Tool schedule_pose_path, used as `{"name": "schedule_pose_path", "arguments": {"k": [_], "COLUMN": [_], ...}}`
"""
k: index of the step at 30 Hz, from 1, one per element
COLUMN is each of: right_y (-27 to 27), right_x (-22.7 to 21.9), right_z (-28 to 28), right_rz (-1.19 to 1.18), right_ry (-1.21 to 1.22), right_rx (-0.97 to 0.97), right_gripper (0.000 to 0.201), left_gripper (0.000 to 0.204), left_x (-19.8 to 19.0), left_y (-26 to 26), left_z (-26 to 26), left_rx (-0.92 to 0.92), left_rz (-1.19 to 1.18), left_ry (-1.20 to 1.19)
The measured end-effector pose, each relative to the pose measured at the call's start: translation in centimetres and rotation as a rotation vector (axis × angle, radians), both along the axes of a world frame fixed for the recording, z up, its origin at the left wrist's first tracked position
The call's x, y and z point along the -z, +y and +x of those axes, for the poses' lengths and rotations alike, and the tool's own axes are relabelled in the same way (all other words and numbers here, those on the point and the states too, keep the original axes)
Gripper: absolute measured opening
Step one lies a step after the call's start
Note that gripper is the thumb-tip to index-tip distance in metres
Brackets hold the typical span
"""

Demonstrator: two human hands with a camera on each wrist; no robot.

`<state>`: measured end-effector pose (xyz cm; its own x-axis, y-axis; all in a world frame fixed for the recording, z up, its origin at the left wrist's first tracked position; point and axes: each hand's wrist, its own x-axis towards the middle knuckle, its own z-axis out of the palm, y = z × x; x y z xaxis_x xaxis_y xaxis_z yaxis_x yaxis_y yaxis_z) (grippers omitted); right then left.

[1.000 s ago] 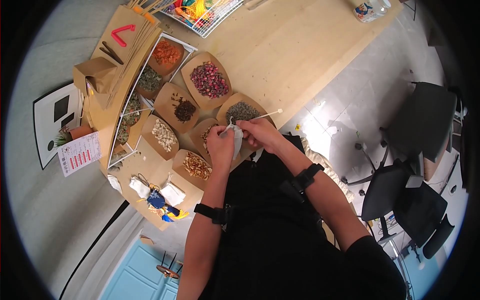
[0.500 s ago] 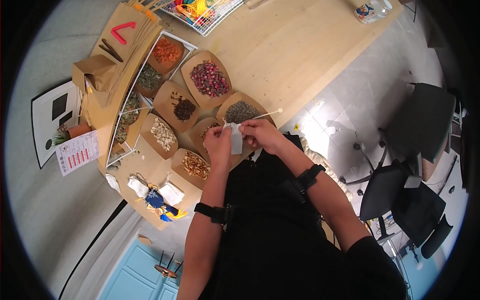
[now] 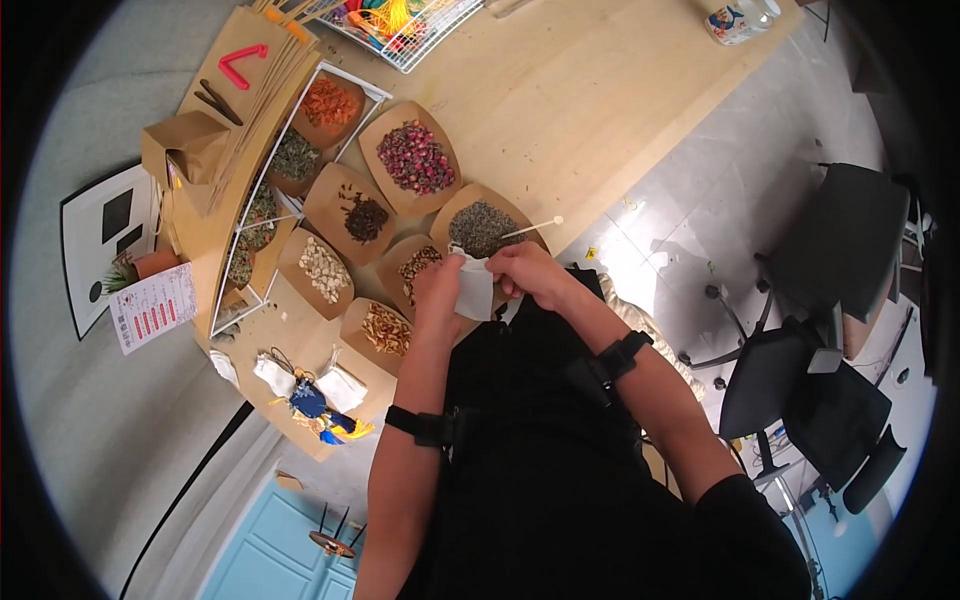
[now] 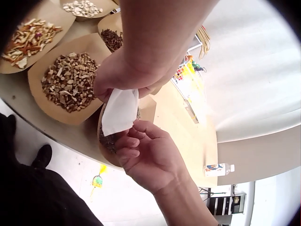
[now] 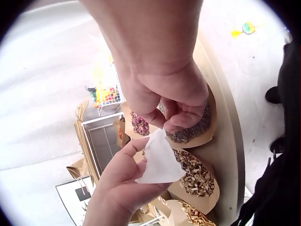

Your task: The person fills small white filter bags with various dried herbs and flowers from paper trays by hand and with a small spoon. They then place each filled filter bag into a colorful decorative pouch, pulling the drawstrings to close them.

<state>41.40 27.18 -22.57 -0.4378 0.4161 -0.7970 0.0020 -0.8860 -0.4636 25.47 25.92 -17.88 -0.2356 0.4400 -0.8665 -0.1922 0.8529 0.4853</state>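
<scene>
A small, flat white pouch hangs between both hands, close over the front edge of the table. My left hand grips its left side near the top. My right hand pinches the opposite top corner, as the left wrist view shows with the pouch stretched toward the right hand. Just beyond the hands stands a paper tray of grey-purple dried buds, a thin light stick leaning in it. Beside the left hand is a tray of brown chopped pieces.
More paper trays hold dried rosebuds, dark cloves, white pieces and orange-brown strips. A white wire rack stands at the left, a wire basket at the back. Tasselled sachets lie near the left corner.
The pouch, bunched up a second ago, now hangs flatter and wider between the hands. Both hands stay nearly in place, turning it slightly.
</scene>
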Motion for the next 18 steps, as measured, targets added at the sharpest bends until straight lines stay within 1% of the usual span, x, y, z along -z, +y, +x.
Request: {"name": "schedule_pose_path", "arguments": {"k": [2,3,5,9,11,12,13,14,15,16,17,18], "right_y": [-0.1,-0.2,-0.2,-0.2,0.2,0.5,0.6,0.7,0.9,0.9,0.7,0.4], "right_x": [-0.1,-0.1,-0.3,-1.4,-1.8,-2.0,-2.2,-2.4,-2.6,-2.8,-2.5,-2.2], "right_z": [-0.2,-0.3,-0.5,-0.2,-0.1,-0.1,-0.1,-0.1,-0.1,-0.1,-0.3,-0.6], "right_rz": [0.007,-0.003,-0.012,0.043,0.072,0.096,0.117,0.117,0.258,0.399,0.4,0.616], "right_ry": [-0.006,-0.002,0.001,0.007,-0.008,-0.064,-0.12,-0.119,-0.144,-0.168,-0.168,-0.229], "right_rx": [-0.021,-0.021,-0.021,-0.029,-0.039,-0.011,0.016,0.014,-0.005,-0.025,-0.026,-0.075], "right_gripper": [0.016,0.016,0.016,0.017,0.018,0.019,0.02,0.02,0.02,0.019,0.019,0.018], "left_gripper": [0.027,0.027,0.023,0.02,0.017,0.017,0.018,0.019,0.019,0.019,0.02,0.02], "left_x": [-0.6,-0.3,0.4,0.5,-0.1,-0.1,-0.1,-0.1,0.1,0.3,0.4,0.4], "left_y": [0.4,0.1,-0.4,-0.7,-0.5,-0.6,-0.9,-1.0,-1.2,-1.3,-1.4,-1.4], "left_z": [0.1,-0.1,-0.4,-0.5,-0.3,-0.4,-0.5,-0.5,-0.5,-0.4,-0.3,-0.4], "left_rx": [-0.089,-0.088,-0.239,-0.266,-0.102,-0.105,-0.043,0.021,0.02,0.081,0.142,0.14], "left_rz": [-0.076,-0.077,0.001,0.024,0.044,0.046,0.087,0.127,0.127,0.177,0.228,0.231], "left_ry": [-0.095,-0.094,-0.278,-0.325,-0.084,-0.084,-0.029,0.026,0.026,0.087,0.15,0.151]}}
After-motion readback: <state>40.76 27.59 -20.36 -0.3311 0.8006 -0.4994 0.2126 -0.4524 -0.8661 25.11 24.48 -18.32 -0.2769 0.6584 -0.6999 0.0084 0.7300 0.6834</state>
